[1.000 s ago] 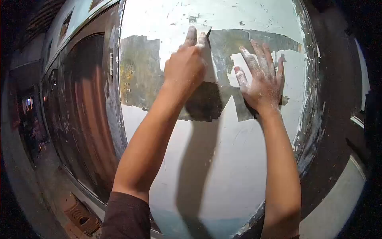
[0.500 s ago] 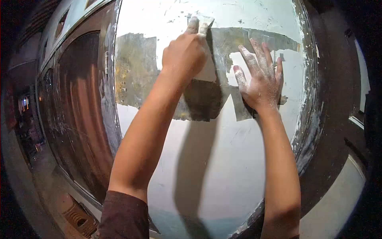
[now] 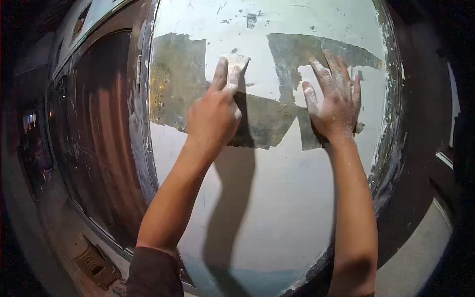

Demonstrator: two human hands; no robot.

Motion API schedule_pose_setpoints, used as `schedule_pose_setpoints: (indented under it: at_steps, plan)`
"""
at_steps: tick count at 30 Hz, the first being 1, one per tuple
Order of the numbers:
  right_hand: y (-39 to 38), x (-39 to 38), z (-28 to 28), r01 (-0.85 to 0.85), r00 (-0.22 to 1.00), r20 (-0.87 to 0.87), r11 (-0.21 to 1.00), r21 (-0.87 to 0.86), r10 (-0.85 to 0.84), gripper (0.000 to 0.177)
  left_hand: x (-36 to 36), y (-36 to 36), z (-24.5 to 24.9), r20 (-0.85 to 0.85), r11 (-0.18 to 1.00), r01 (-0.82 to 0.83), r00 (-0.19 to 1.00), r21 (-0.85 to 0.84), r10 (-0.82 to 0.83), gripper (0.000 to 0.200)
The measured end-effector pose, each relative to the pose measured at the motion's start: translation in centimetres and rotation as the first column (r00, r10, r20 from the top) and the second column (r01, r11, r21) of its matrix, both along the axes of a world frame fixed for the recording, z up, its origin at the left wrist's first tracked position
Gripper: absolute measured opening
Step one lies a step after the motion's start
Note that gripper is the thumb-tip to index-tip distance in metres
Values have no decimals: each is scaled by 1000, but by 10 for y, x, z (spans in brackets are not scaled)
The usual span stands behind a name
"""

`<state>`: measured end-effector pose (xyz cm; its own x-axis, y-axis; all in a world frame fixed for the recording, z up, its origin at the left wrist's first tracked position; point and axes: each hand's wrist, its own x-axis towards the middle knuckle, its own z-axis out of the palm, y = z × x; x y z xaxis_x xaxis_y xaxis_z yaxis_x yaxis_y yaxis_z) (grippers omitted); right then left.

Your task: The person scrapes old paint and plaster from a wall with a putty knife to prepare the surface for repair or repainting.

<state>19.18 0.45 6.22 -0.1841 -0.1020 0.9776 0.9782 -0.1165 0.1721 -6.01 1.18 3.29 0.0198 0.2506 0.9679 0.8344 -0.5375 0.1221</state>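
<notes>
My left hand (image 3: 213, 116) is closed on a flat scraper (image 3: 237, 60), with two fingers stretched along its white-coated blade. The blade lies against the wall (image 3: 267, 198); its handle is hidden in the hand. White powder or paste covers the fingertips. On the right, my right hand (image 3: 336, 106) rests flat with spread, whitened fingers, holding nothing. Around both hands the wall's white coat is broken by bare grey-brown patches (image 3: 178, 84) with ragged edges. A pointed white piece of coat (image 3: 295, 131) juts up between the hands.
To the left is a brown wooden door (image 3: 106, 138) in a frame with a hinge (image 3: 139, 69). A brown plastic stool-like object (image 3: 96, 265) lies on the floor at lower left. Flaking, worn trim (image 3: 388, 114) runs down the wall's right edge.
My left hand has moved down and a little left with the scraper, uncovering a small dark mark near the top. My right hand keeps its place on the wall. The view has shifted slightly.
</notes>
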Motion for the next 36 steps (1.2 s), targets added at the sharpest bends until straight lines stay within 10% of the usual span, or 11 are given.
schedule_pose_setpoints:
  at_steps: [5, 11, 25, 36]
  plan:
    - [3, 3, -2, -9, 1000, 14, 1000, 15, 9, 52, -5, 15, 39, 12, 999, -34, 999, -17, 35, 34]
    - [2, 3, -3, 9, 1000, 4, 1000, -10, -9, 53, -13, 0, -42, 29, 996, -11, 999, -89, 14, 73]
    - [5, 4, -1, -1, 1000, 10, 1000, 23, 1, 52, -30, 14, -59, 51, 994, 27, 998, -104, -22, 69]
    - [3, 6, -1, -29, 999, 30, 999, 24, 28, 52, -17, 22, 31, -6, 999, -37, 999, 33, 37, 46]
